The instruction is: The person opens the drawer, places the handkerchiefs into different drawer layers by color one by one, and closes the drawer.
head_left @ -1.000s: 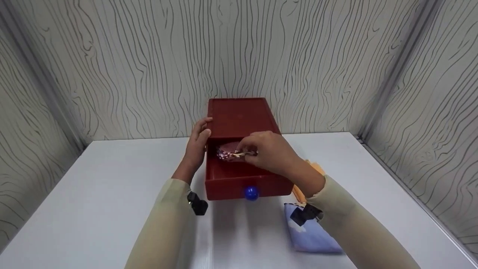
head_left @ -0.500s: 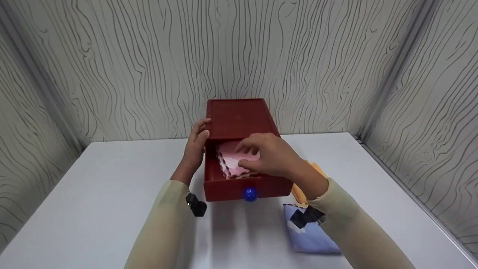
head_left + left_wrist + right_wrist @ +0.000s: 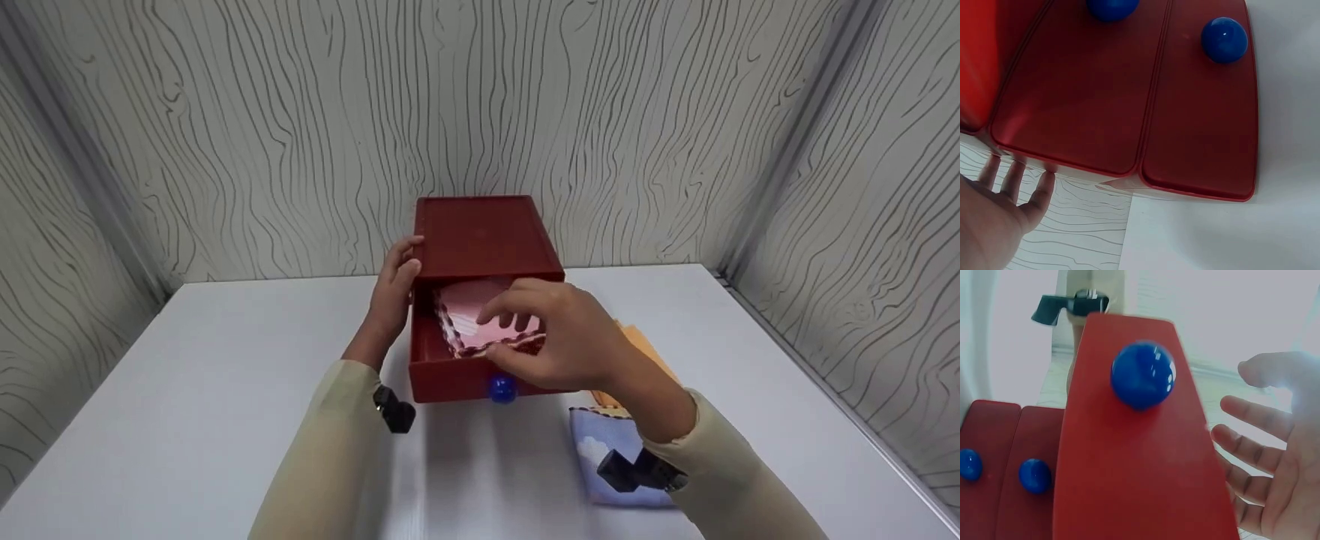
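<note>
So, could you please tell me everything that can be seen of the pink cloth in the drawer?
The pink cloth looks soft, with a dark-and-white patterned trim along its left and front edges and a pale patch near the left. It lies fairly flat inside the pulled-out red drawer, some bare drawer floor showing to its left. The right hand hides its right part; whether the fingers touch it is unclear.

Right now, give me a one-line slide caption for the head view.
Left hand against a red cabinet, empty right hand at its open drawer, with a pink cloth-like item inside.
</note>
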`<action>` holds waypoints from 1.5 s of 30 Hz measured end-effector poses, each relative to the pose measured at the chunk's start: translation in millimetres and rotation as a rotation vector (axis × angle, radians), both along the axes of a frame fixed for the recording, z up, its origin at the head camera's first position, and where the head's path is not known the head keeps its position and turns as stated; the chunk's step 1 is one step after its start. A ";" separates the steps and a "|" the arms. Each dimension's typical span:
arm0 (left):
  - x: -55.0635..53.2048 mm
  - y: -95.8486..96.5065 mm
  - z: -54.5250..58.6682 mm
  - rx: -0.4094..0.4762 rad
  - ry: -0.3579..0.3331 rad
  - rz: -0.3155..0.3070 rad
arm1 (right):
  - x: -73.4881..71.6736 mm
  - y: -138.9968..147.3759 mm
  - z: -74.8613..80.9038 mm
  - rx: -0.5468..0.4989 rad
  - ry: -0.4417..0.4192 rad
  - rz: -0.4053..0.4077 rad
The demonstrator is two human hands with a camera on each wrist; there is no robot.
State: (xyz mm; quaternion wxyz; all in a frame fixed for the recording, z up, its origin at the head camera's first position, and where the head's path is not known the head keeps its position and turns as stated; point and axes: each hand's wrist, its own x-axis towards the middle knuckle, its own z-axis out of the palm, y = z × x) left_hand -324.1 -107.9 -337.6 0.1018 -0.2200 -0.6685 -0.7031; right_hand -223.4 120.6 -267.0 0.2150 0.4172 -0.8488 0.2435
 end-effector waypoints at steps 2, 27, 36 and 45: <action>0.0 -0.1 0.5 -0.005 0.006 -0.002 | 6.1 1.9 -1.4 -0.014 0.011 0.010; 0.3 -0.7 0.5 0.005 0.008 -0.004 | 41.2 10.6 -36.6 0.095 0.107 -0.079; 0.9 -0.5 2.3 -0.018 0.002 0.000 | 39.7 4.8 -46.8 0.167 0.123 -0.157; 3.3 -1.3 2.4 -0.077 -0.026 0.039 | 34.1 3.5 -50.8 0.142 0.153 -0.154</action>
